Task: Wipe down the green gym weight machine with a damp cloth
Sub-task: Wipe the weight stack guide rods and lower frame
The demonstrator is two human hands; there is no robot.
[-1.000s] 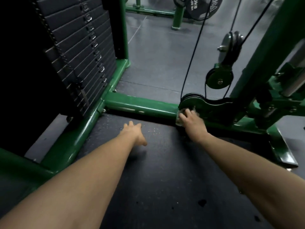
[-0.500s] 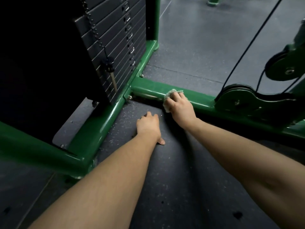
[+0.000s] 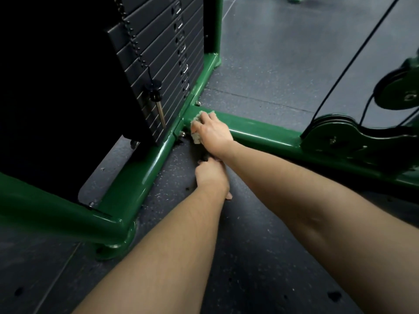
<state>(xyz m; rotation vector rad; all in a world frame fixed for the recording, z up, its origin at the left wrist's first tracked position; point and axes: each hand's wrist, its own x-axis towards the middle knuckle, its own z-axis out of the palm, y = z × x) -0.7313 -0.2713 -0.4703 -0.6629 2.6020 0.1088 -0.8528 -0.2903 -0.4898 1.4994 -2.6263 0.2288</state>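
Note:
The green weight machine's floor frame (image 3: 260, 134) runs across the middle and joins a second green bar (image 3: 145, 173) at a bolted corner. My right hand (image 3: 215, 134) grips a small pale cloth (image 3: 196, 120) and presses it on the crossbar right at that corner joint. My left hand (image 3: 212, 177) rests flat on the dark rubber floor just below the right hand, its fingers partly hidden under my right wrist.
The black weight stack (image 3: 158, 64) with its selector pin (image 3: 158, 105) stands close at the left. A green pulley bracket (image 3: 340, 134), a pulley wheel (image 3: 399, 91) and black cables (image 3: 353, 57) sit at the right. Grey speckled rubber floor (image 3: 272, 64) lies beyond the frame.
My right hand has slid the cloth leftward along the crossbar from the pulley bracket to the corner joint. My left hand stays on the floor, now just beneath the right wrist.

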